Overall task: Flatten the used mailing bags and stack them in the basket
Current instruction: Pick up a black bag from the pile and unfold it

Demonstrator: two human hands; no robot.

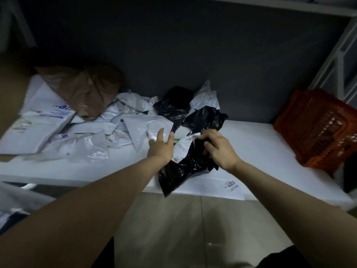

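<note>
Dim light, low contrast. Dark grey wall panel (193, 55) from 10 to 2 o'clock. White tabletop (260, 144) spans centre, 9 to 3 o'clock. White metal frame (336, 60) at 2 o'clock. Beige tiled floor (193, 229) at 6 o'clock.

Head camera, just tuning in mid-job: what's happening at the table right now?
A person is working at the white table. Their right hand grips a crumpled black mailing bag at the front edge, while the left hand, fingers straight, touches a white mailing bag beside it. A loose pile of white, black and brown bags lies unsorted to the left and behind. The orange basket sits tilted at the right end, apart from both hands. The black bag is not yet flat.
</note>
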